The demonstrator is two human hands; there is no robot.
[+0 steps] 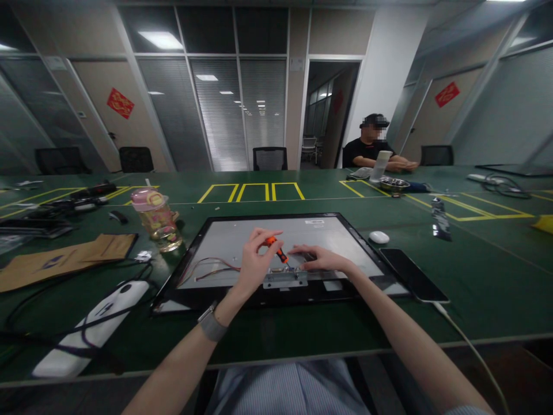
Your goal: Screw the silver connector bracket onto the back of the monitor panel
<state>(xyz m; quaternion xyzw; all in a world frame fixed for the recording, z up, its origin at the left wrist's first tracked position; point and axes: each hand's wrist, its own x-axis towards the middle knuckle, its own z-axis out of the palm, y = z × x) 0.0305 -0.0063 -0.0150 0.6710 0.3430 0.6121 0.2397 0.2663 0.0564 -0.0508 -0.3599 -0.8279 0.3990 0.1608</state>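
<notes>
A view from a head-worn camera looks down along two bare forearms to a long green table (475, 276) marked with yellow outlined boxes. Flat on the table just in front of the person lies a large display panel (242, 236), back side up, with a pale grey metal back and a black frame. The left hand (254, 262), with a grey watch band on its wrist, is closed around a small orange-handled screwdriver (276, 249), which is tilted with its tip pointing down towards a small silver metal bracket (285, 278) on the panel near its closest edge. The right hand (317, 259) grips nothing; it lies palm down with fingers spread, pressing on the panel just beside the bracket and the screwdriver tip. Thin red and white wires (211, 268) trail across the panel to the left of the hands. To the right of the panel, a black smartphone (412, 275) lies face up with a white cable running off the table edge, and a white mouse (379, 237) sits just beyond it. To the left stand a pink-lidded clear bottle (158, 222), a flattened brown paper bag (64, 259) and a white power strip (93, 325) crossed by black cables. At the far right end of the table another person (374, 151) in a black shirt sits with hands resting on the table, next to a metal bowl (394, 184)
</notes>
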